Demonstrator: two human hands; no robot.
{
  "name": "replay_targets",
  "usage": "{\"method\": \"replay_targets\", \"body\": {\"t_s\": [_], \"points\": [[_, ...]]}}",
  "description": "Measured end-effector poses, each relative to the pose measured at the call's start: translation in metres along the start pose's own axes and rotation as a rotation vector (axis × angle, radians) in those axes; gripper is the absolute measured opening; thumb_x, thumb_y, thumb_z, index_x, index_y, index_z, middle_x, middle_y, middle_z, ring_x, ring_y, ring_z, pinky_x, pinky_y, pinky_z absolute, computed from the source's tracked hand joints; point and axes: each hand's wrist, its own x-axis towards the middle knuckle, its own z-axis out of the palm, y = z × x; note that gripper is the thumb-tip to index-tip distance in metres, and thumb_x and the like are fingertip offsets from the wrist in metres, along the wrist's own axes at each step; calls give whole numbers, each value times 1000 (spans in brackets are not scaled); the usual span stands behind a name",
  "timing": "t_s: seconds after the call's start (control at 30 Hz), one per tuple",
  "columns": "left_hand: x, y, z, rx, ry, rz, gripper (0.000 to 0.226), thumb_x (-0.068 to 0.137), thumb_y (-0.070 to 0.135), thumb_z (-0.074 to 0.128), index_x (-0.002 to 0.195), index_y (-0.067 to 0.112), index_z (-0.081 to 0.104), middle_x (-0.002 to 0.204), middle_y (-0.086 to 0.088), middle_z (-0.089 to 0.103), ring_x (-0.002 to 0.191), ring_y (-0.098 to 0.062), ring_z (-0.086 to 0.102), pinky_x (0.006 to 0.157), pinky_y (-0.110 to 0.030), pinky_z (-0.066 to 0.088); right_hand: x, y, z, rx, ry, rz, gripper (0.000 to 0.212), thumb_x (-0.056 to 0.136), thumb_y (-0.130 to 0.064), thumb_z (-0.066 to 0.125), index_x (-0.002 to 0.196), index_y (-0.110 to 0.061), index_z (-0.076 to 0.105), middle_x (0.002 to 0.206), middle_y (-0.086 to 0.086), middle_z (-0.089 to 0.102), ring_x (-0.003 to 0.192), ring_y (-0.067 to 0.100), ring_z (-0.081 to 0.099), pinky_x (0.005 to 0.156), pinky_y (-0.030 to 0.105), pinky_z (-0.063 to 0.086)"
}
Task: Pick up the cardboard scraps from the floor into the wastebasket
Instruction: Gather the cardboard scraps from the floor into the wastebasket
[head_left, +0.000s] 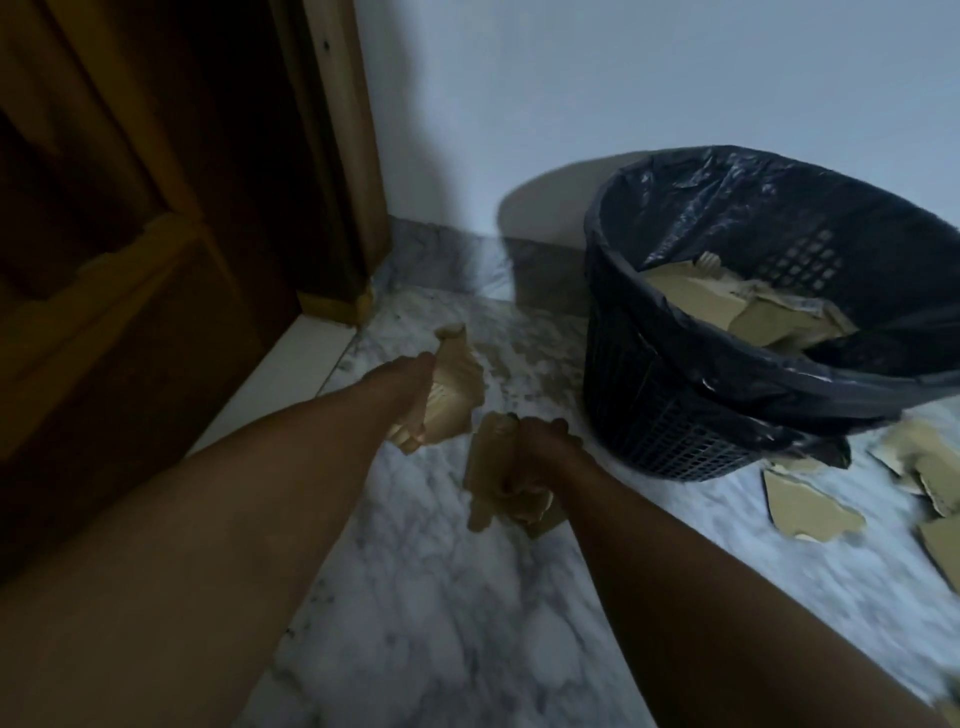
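One wastebasket (675, 415), two hands (410, 395) (540, 452), two held scraps (454, 374) (488, 467), about four floor scraps (810, 512).

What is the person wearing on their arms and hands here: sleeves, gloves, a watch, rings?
Nothing that shows. The left forearm and right forearm are bare to the frame's edge, with no sleeve or cuff. The left hand and right hand are ungloved, and neither wrist carries a watch or band. The picture is dim and blurred, so rings cannot be ruled out.
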Motion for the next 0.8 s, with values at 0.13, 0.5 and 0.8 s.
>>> {"method": "replay_targets", "body": {"t_s": [0.13, 0.5, 0.8], "points": [[-57, -3, 32, -143, 147, -52, 90, 73, 26, 83, 144, 9, 31, 137, -14, 50, 121, -32, 54, 93, -38, 50, -54, -5, 15, -1, -5, -38, 73, 87, -42, 64, 150, -23, 31, 148, 16, 32, 134, 40, 37, 111, 51, 35], [-211, 38, 72, -328, 87, 82, 52, 95, 31, 56, 141, 10, 43, 140, -15, 49, 123, -31, 52, 104, -40, 43, -201, 25, 61, 162, 108, -183, 45, 95, -45, 56, 133, -20, 51, 148, 11, 34, 117, 31, 54, 100, 43, 49], [-242, 135, -147, -826, 552, 195, 28, 94, 18, 49, 121, 10, 44, 111, -11, 55, 97, -30, 55, 85, -39, 50, -262, 23, -167, 160, 793, -448, 33, 95, -28, 59, 118, -9, 44, 120, 13, 56, 102, 33, 59, 75, 38, 43]]}}
